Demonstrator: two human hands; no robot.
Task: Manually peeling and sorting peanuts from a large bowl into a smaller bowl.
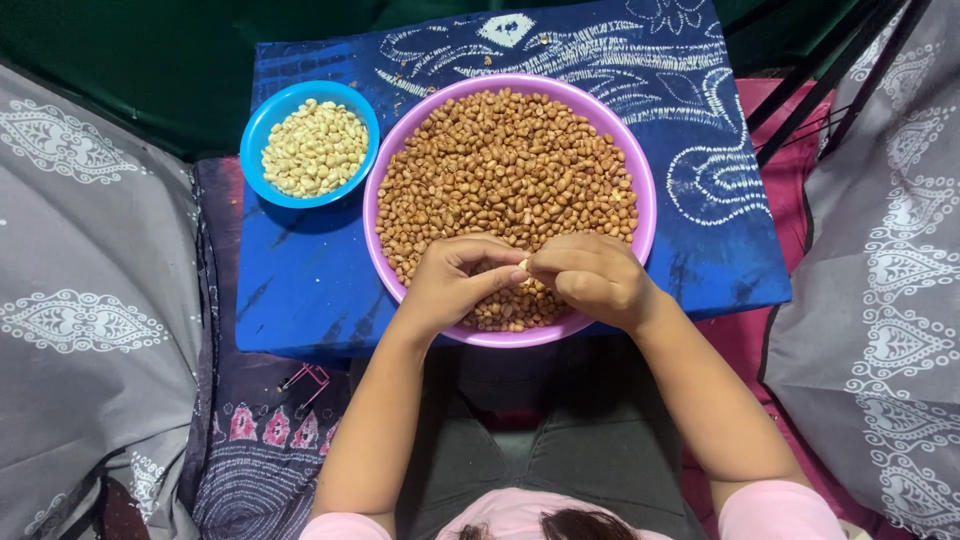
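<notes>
Head view, left to right. At far left, grey patterned fabric (90, 300) drapes beside the counter (300, 290), which is covered in a blue cloth with white tie-dye markings. On the counter's left part stands a blue bowl (256, 125) filled with pale, skinned peanuts (313, 148). Just beside it, to the right and nearly touching, sits a larger purple bowl (372, 190) heaped with brown, unskinned peanuts (505, 160); its near rim overhangs the counter's front edge. My left hand (450, 280) hovers over the near part of the purple bowl, fingers curled inward, thumb and forefinger pointing toward the right hand. My right hand (595, 278) meets it there, fingers closed in a pinch on a single pale peanut (523, 265) held between the two hands, directly above the brown heap; whether the left fingertips also grip it, I cannot tell. Both forearms run down toward my lap, with pink sleeves (775, 510) at the lower edge. At far right, more grey patterned fabric (890, 300) hangs, with dark rods (810, 90) above it.
</notes>
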